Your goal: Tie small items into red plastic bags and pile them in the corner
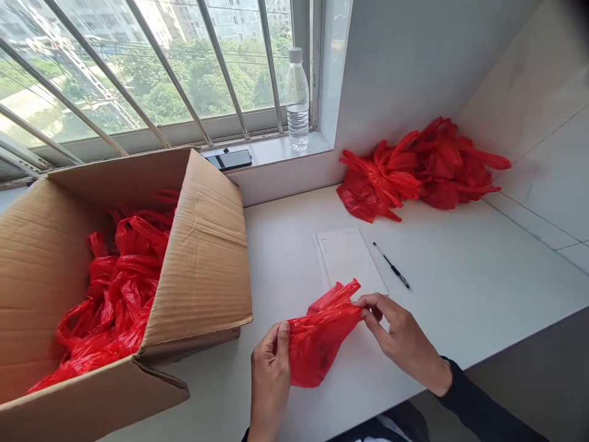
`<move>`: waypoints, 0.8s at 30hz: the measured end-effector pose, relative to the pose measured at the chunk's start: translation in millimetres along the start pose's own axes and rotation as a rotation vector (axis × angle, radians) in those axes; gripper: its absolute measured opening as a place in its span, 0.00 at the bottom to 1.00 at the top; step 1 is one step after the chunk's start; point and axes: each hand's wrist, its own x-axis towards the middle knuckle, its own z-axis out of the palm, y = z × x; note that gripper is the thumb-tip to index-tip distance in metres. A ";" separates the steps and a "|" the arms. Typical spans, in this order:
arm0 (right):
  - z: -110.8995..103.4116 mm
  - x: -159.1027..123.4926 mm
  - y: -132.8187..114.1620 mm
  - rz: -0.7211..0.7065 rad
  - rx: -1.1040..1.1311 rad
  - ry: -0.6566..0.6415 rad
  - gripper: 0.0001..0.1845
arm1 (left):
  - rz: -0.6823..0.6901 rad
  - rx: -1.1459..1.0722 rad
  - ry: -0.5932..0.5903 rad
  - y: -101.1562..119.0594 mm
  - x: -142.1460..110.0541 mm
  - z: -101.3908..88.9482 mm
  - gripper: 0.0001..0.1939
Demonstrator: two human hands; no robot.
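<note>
A red plastic bag [317, 344] is stretched between my two hands above the white table, its crumpled handles sticking up at the top. My left hand [271, 365] pinches the bag's upper left edge between thumb and fingers. At the upper right corner, my right hand [391, 325] grips the plastic with thumb and fingertips. Something small and dark shows faintly through the lower part of the bag; I cannot make out what it is. Just behind the bag lies a white notebook [347, 255], partly covered by it.
An open cardboard box [207, 245] on the left holds many red plastic bags [119, 294]. More red bags [414, 169] are piled against the back wall. A black pen [391, 266] lies beside the notebook. On the windowsill are a water bottle [297, 101] and a phone [229, 160].
</note>
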 end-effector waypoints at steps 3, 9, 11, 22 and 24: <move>2.9 -2.5 -3.7 -0.045 -0.019 0.022 0.13 | 0.002 -0.017 0.004 -3.7 -3.9 0.1 0.24; 25.3 6.9 -24.0 -0.182 -0.067 -0.022 0.08 | 0.508 0.407 0.156 -2.5 -10.9 6.5 0.24; 25.3 8.5 -25.2 -0.147 -0.010 -0.009 0.04 | 0.636 0.458 0.184 -5.7 -10.4 2.8 0.14; -4.0 0.1 -7.9 0.341 0.274 0.073 0.17 | 0.424 0.321 0.343 0.1 -23.1 -10.5 0.12; -2.2 -0.1 -10.1 0.334 0.259 0.009 0.17 | 0.399 0.349 0.241 5.9 -22.4 -5.1 0.21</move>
